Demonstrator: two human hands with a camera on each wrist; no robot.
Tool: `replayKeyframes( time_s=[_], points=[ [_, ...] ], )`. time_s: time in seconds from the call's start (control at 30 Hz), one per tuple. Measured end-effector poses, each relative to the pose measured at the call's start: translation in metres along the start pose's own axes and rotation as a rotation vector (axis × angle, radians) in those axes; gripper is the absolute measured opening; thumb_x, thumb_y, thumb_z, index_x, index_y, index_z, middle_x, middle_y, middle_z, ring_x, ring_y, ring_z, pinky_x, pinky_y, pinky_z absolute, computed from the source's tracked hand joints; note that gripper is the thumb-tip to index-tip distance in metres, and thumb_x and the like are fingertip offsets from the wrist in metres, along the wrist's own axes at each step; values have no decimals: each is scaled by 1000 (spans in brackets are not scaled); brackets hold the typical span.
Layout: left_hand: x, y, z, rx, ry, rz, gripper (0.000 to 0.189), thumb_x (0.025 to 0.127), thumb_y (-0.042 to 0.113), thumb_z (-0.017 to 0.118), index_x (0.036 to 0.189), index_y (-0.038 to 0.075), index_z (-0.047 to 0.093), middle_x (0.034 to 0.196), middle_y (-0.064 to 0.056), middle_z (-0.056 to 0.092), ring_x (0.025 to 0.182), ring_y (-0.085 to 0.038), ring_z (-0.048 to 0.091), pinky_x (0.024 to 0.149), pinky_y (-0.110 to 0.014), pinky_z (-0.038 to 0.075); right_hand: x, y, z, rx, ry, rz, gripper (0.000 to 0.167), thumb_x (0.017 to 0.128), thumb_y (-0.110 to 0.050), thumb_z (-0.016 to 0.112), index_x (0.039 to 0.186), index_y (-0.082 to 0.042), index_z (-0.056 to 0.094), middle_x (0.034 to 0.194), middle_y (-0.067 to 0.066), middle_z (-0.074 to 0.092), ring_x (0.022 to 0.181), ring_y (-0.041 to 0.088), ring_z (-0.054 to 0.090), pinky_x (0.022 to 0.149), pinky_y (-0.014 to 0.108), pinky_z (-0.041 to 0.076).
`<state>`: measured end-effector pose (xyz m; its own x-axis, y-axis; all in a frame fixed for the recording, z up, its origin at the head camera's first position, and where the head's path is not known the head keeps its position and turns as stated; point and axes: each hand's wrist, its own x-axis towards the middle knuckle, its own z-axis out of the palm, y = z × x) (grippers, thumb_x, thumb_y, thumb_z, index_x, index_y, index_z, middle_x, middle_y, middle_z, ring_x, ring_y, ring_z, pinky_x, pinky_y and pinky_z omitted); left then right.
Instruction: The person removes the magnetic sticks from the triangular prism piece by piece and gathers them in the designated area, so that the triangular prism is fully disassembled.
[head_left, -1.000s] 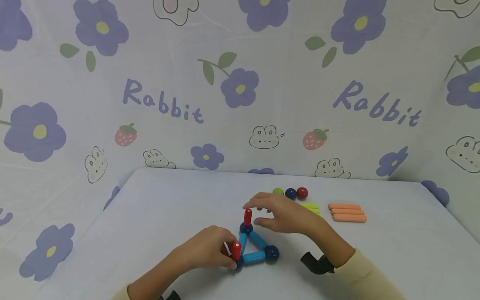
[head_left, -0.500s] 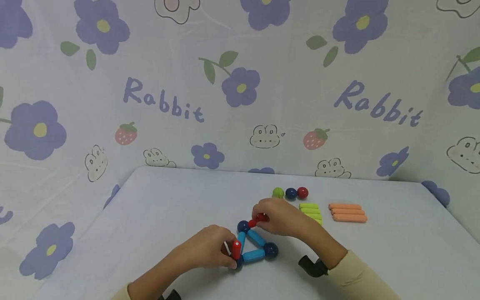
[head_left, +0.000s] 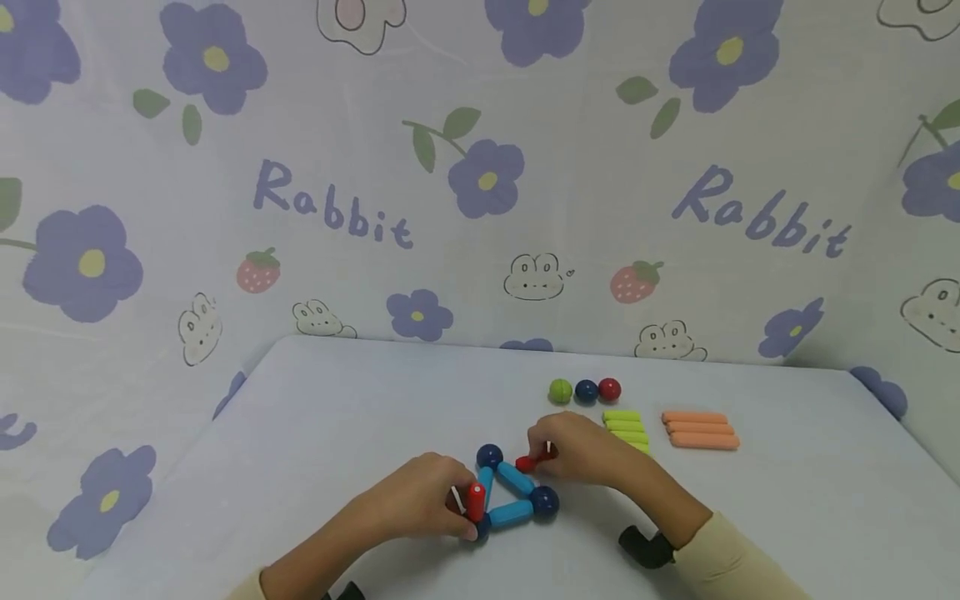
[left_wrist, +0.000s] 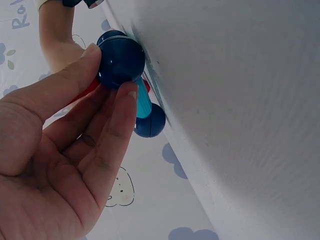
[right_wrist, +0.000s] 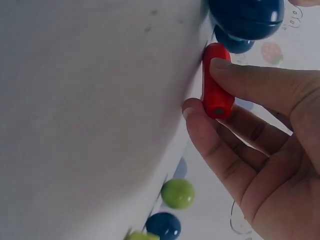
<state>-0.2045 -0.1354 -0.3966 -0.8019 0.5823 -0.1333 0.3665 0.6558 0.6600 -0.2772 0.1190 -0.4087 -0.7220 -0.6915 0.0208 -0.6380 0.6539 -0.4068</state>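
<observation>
Three dark blue balls and three light blue rods (head_left: 512, 514) form a triangle on the table. My left hand (head_left: 418, 498) pinches the near-left ball (left_wrist: 121, 62) between thumb and fingers. A red rod (head_left: 476, 502) stands upright on that ball. My right hand (head_left: 583, 448) pinches a second red rod (right_wrist: 217, 87), tilted nearly flat, just outside the triangle's right side. The far ball (head_left: 490, 456) carries no upright rod. The right ball (head_left: 545, 502) sits below my right hand in the head view.
Behind my right hand lie a green ball (head_left: 560, 391), a blue ball (head_left: 587, 391) and a red ball (head_left: 610, 389) in a row. Several yellow-green rods (head_left: 625, 426) and three orange rods (head_left: 701, 430) lie to the right on the white table (head_left: 360, 400).
My right hand has gripped the red rod that stood on the far ball, tipped it over, and drawn it off to the right. My left hand keeps its hold on the near-left ball.
</observation>
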Motion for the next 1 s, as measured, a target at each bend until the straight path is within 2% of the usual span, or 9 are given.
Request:
replayKeyframes(
  time_s=[0.23,0.5,0.67,0.8,1.0],
  points=[
    [0,1,1,4,0,5,27,77,11,88,101,10,75,84,11,67,73,-3,64,69,-19,53,-33,13,-10,-31,30,55,18,81,-2,81,83,-17,71,79,-9,62,76,13,55,71,27,52],
    [0,1,2,7,-3,3,25,77,10,87,99,11,75,83,11,66,73,-2,64,68,-19,53,-70,32,-19,-93,53,234,27,79,-2,82,84,-20,63,75,-8,53,74,13,50,66,29,46],
    [0,1,1,15,-1,-4,26,77,11,87,101,11,75,84,12,67,74,-2,64,69,-19,53,-82,41,-23,-85,81,249,25,77,-2,84,89,-17,67,78,-7,55,75,14,50,67,31,46],
    [0,1,1,19,3,9,27,77,11,88,101,11,75,85,11,67,74,-2,64,69,-19,53,-84,46,-24,-58,101,240,19,79,-8,85,92,-14,72,78,-8,56,74,13,51,65,28,47],
    [0,1,1,16,3,9,28,77,11,88,102,10,75,84,10,67,73,-3,64,69,-19,53,-83,52,-24,-45,130,222,13,81,-4,81,87,-13,74,78,-9,60,72,12,51,64,27,47]
  ],
)
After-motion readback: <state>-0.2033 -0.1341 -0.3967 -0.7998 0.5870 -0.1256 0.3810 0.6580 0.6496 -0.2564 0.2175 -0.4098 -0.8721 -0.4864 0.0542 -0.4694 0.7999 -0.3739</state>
